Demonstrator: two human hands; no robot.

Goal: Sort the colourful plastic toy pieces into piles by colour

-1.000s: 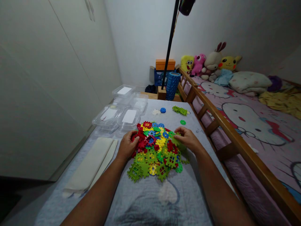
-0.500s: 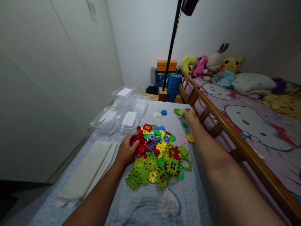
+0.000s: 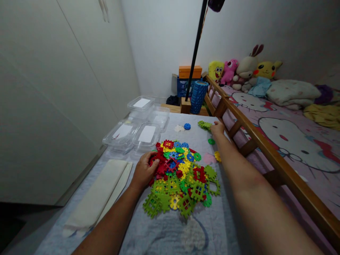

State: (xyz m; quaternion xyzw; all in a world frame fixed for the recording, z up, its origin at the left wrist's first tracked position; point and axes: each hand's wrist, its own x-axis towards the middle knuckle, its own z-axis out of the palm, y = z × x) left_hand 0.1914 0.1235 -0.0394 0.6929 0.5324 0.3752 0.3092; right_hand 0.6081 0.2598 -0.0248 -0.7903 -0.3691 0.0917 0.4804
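On the cloth-covered table (image 3: 148,230) lies a heap of plastic interlocking pieces (image 3: 183,166): yellow, blue and green notched discs, green square frames and red parts. My left hand (image 3: 145,169) is at the heap's left side, its fingers and thumb curled round red building pieces (image 3: 161,164). Further off, by the bed rail, my right hand (image 3: 218,129) is beside a small pile of green square pieces (image 3: 204,125). Its fingertips are at the pile's right end, with the fingers loosely apart. A green disc (image 3: 211,141) and a yellow disc (image 3: 217,156) lie below that hand.
Several clear lidded containers (image 3: 145,134) with white labels stand at the back left. A folded cream cloth (image 3: 99,194) lies at the left. Blue discs (image 3: 187,126) sit near the far edge. A wooden bed rail (image 3: 247,136) runs along the right; a black pole (image 3: 195,53) rises behind.
My right hand has drawn slightly right from the green pieces, its fingers loosening. My left hand stays on the red pieces. The whole view has shifted a little.
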